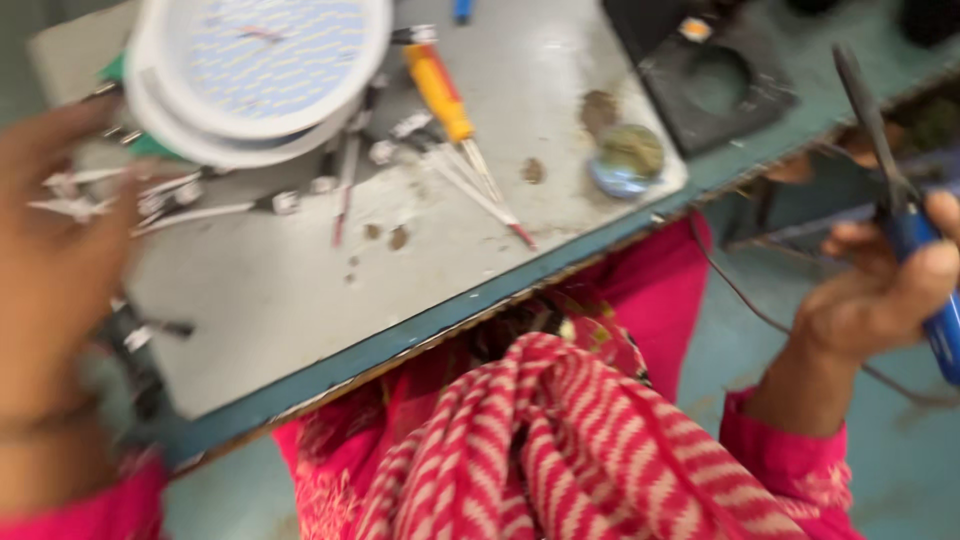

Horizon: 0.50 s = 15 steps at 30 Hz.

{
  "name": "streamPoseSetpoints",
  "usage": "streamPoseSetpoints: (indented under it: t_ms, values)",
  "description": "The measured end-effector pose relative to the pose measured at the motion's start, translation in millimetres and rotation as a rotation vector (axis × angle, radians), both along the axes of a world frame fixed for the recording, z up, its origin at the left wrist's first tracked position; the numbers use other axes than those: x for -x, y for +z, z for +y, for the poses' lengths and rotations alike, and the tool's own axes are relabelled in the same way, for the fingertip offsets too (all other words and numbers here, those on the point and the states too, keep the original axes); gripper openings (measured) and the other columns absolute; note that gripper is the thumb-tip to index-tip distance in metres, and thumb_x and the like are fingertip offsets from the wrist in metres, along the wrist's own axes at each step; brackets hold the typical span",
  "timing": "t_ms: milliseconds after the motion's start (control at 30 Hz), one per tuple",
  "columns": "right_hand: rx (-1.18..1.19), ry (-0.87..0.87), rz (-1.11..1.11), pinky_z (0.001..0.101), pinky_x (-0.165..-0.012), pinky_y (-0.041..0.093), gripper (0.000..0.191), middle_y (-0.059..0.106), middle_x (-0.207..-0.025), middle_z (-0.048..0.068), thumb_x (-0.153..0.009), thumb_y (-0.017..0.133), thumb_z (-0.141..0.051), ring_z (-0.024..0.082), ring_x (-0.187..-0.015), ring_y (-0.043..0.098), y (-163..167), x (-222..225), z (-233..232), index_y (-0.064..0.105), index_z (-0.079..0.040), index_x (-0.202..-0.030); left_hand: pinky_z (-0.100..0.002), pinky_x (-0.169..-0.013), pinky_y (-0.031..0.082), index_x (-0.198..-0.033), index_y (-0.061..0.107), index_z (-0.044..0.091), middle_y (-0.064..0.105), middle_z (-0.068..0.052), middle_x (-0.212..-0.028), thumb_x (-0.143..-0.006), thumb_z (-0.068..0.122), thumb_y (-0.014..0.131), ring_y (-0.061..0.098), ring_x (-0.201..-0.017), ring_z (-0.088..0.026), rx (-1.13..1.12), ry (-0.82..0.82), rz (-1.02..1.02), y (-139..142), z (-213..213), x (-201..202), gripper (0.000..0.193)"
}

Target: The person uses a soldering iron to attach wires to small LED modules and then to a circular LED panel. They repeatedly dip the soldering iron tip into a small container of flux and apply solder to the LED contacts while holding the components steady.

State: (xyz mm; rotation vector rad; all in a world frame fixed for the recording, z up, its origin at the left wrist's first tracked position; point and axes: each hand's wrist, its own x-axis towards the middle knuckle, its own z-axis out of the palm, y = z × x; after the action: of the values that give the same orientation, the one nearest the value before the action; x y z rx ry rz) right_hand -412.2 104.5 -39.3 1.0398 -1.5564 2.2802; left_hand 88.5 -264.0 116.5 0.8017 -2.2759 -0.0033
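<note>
Right hand (880, 290) grips blue-handled pliers (900, 200) — long axis near-upright, tips up-left; left hand (50, 270) open.

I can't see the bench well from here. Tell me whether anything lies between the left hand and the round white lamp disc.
Nothing solid blocks it. The left hand is beside the white lamp disc, with only loose white wires lying on the grey bench top between them. The right hand holds a blue-handled tool off to the side.

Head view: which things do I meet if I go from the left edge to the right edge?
Left hand → round white lamp discs → yellow-handled screwdriver → small round tin → black square frame → right hand holding blue-handled pliers.
</note>
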Motion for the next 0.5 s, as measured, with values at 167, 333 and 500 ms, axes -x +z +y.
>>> streamPoseSetpoints:
  t_ms: [167,333,500]
  values:
    - [0.005,0.04,-0.017,0.0338,-0.064,0.053,0.054,0.062,-0.126,0.022,-0.114,0.053,-0.039,0.03,-0.074,0.062,-16,-10,-16,0.056,0.011,-0.136,-0.052,-0.112,0.042,-0.131,0.063,-0.004,0.064,-0.021,-0.132,-0.099,0.03,0.082,0.058,-0.132,-0.042,0.123,-0.179,-0.098,-50,-26,79,0.05]
    - [-0.037,0.097,0.026,0.0339,-0.061,0.052,0.052,0.06,-0.11,0.02,-0.113,0.053,-0.038,0.032,-0.073,0.062,-7,-29,-32,0.054,0.01,-0.134,-0.053,-0.113,0.034,-0.123,0.065,0.0,0.069,-0.017,-0.128,-0.096,0.031,0.078,0.061,-0.123,-0.039,0.274,-0.066,-0.152,-65,-28,152,0.043]
    - [-0.028,0.102,0.028,0.0335,-0.063,0.054,0.061,0.06,-0.11,0.021,-0.11,0.053,-0.045,0.032,-0.074,0.064,-14,-35,-33,0.054,0.011,-0.135,-0.05,-0.107,0.041,-0.123,0.068,0.001,0.07,-0.02,-0.116,-0.1,0.015,0.074,0.067,-0.103,-0.036,0.047,-0.076,-0.056,-22,-11,150,0.028]
